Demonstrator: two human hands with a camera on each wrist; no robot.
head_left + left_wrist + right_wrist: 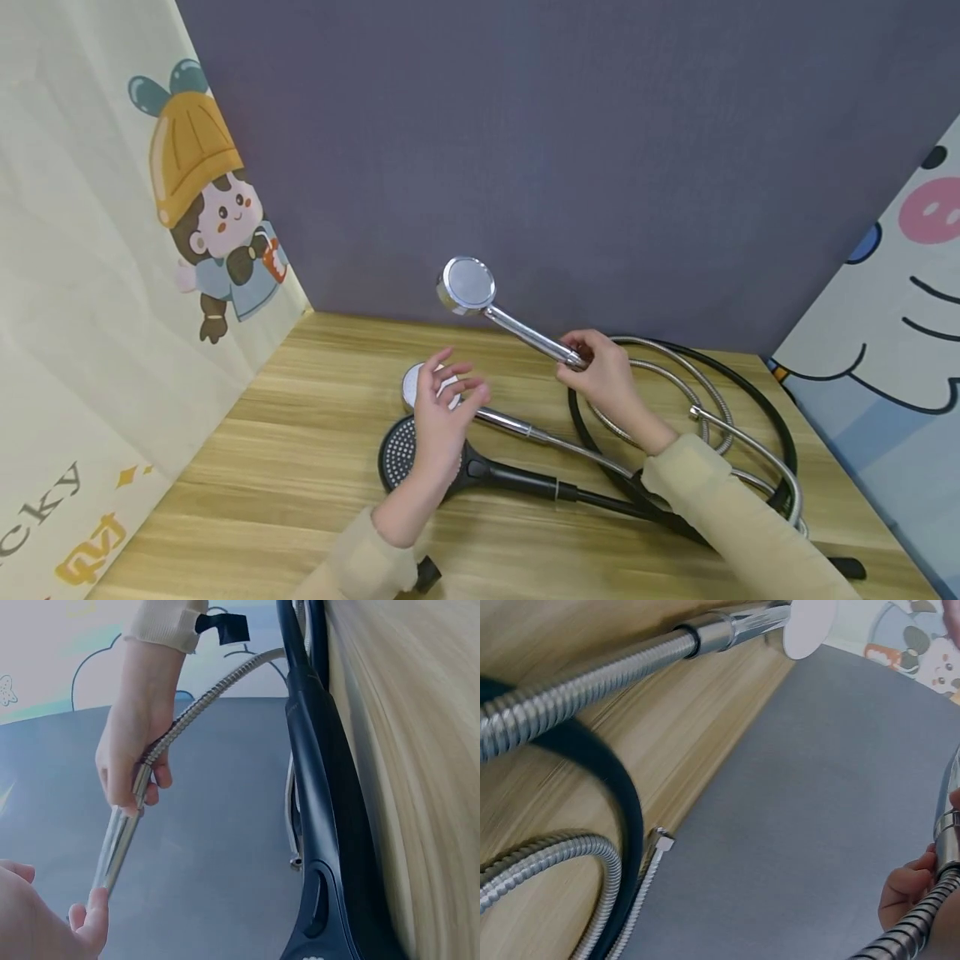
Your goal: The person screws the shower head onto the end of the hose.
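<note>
A chrome hand shower (471, 285) with a round pale face is raised above the table, its head tilted up to the left. My right hand (603, 371) grips the lower end of its handle, where a ribbed metal hose (210, 697) joins it. My left hand (442, 417) holds nothing; its fingers are spread and slightly bent below the raised shower. Behind the left hand, a second chrome hand shower (506, 423) with a white face and a black hand shower (517, 479) lie side by side, their heads partly hidden by that hand.
Coiled silver hose (720, 408) and black hose (776, 421) lie on the right of the wooden table (300, 433), partly under the right sleeve. A grey panel (525, 167) closes off the back. Cartoon-printed sheets stand at both sides.
</note>
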